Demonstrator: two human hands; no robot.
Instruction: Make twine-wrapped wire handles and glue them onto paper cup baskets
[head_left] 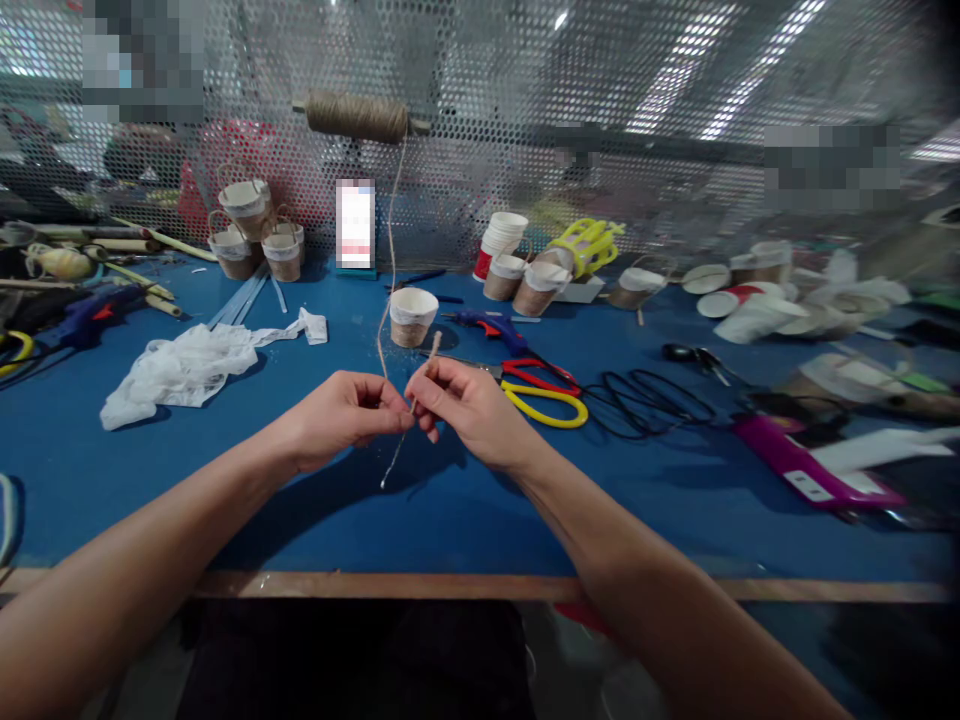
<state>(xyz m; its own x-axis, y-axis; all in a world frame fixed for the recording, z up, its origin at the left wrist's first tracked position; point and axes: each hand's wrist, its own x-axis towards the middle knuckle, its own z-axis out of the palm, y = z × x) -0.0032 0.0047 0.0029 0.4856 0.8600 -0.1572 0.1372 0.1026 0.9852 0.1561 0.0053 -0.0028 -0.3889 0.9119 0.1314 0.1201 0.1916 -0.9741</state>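
Note:
Brown twine point(392, 230) runs down from a spool on the mesh to my hands. My left hand point(360, 408) is closed, pinching the twine between thumb and fingertips. Against it, my right hand point(459, 405) pinches a short, thin brown piece point(436, 345) that sticks up past the fingers; it looks like twisted twine or a twine-wrapped stick. A loose strand point(391, 466) with a pale end hangs below the fingertips. Just beyond the hands stands a small twine-wrapped paper cup point(412, 320) with a white lining. Scissors point(544, 392) with red and yellow handles lie beside my right hand.
The twine spool point(356, 117) hangs on the perforated metal screen. Behind the scissors lies a blue glue gun point(491, 328) with a black cable point(645, 405). White cloth point(187, 370) is at left, finished-looking small baskets point(259, 235) behind it. A purple device point(814, 465) lies at right.

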